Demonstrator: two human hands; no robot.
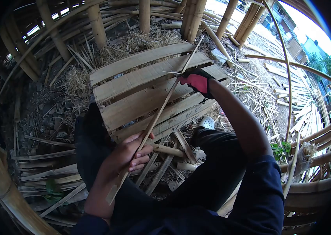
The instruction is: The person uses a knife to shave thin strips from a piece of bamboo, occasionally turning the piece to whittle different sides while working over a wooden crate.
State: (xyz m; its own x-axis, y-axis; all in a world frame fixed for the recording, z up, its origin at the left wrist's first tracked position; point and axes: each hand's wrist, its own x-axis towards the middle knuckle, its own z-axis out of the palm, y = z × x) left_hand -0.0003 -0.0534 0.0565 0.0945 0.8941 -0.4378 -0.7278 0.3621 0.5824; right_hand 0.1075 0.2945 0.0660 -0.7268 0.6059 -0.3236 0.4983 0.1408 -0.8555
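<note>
A long, thin bamboo strip [163, 107] slants from my lap up across a slatted wooden pallet [134, 86]. My bare left hand [132, 152] is closed round its lower part, fingers curled over it. In a pink and black glove, my right hand [198, 81] is closed at the strip's upper part, over the pallet's right side. A narrow, pointed blade of what looks like a knife [171, 72] juts left from the glove, against the strip. The knife's handle is hidden in the glove.
Upright bamboo poles [144, 17] stand behind the pallet. Straw and shavings [134, 49] cover the ground there. Split bamboo pieces [52, 172] lie at the left, more cut bamboo [302, 105] at the right. A curved bamboo pole [1, 172] borders the left side.
</note>
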